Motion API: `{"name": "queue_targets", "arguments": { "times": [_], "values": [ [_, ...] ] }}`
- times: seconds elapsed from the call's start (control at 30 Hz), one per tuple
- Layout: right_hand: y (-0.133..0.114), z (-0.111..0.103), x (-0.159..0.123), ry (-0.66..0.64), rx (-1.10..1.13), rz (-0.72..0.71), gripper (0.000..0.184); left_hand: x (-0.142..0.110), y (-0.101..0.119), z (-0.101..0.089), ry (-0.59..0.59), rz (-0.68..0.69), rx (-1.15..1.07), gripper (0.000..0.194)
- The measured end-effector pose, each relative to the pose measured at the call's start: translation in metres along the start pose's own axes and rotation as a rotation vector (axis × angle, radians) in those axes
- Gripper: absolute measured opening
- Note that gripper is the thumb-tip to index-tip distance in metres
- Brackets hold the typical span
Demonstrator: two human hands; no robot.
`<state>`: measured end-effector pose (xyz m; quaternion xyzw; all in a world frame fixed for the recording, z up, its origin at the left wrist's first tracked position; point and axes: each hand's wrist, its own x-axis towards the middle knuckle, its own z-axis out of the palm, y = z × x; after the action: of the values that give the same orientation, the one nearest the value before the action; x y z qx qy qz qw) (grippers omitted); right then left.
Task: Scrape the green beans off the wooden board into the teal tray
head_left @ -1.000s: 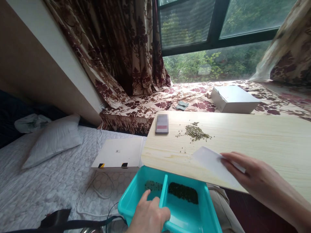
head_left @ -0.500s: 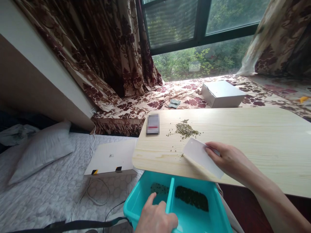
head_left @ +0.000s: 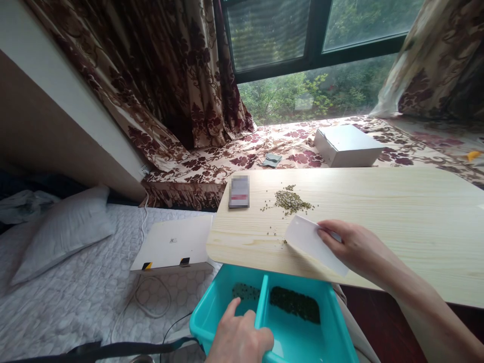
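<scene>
My right hand pinches a thin white rectangular sheet, tilted over the wooden tabletop. One corner of the sheet is close to a few stray beans. Beyond it lies a loose pile of small green beans, with some scattered around. Below the table's near edge is a turquoise two-compartment bin. My left hand grips its middle divider, thumb on the right side and index finger stretched into the left compartment. Dark green beans fill part of the right compartment; a thinner scatter lies in the left one.
A small flat packet with a blurred face lies on the table's left end. A silver-grey box and a folded cloth sit on the window ledge. On the bed are a white box, cables and a pillow.
The turquoise bin and my left hand have shifted slightly left in view. The white sheet, my right hand and the bean pile look nearly the same.
</scene>
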<state>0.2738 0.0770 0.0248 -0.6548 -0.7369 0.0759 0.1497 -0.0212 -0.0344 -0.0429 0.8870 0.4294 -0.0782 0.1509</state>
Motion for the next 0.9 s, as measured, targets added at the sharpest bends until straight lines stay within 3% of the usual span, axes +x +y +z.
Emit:
{"name": "queue_targets", "arguments": {
  "times": [0.2,0.4,0.53,0.63,0.9],
  "values": [
    [0.0009,-0.0014,0.0021,0.018,-0.005,-0.008,0.032,-0.0038,-0.0032,-0.0026,0.067,0.048,-0.012,0.008],
    [-0.0019,-0.0038,0.0028,-0.046,-0.003,0.009,0.033,-0.0038,-0.0057,-0.0057,0.041,0.035,-0.027,0.009],
    [0.0033,-0.0079,0.0032,-0.022,-0.036,0.063,0.036,-0.0039,-0.0071,-0.0087,-0.003,0.039,-0.080,0.019],
    [0.0059,-0.0096,0.0064,-0.011,-0.073,0.106,0.038,-0.0043,-0.0071,-0.0091,-0.003,0.029,-0.072,0.015],
    [0.0007,-0.0067,0.0074,-0.059,0.004,0.065,0.036,-0.0056,-0.0068,-0.0080,0.023,0.034,-0.054,0.014]
  ]
}}
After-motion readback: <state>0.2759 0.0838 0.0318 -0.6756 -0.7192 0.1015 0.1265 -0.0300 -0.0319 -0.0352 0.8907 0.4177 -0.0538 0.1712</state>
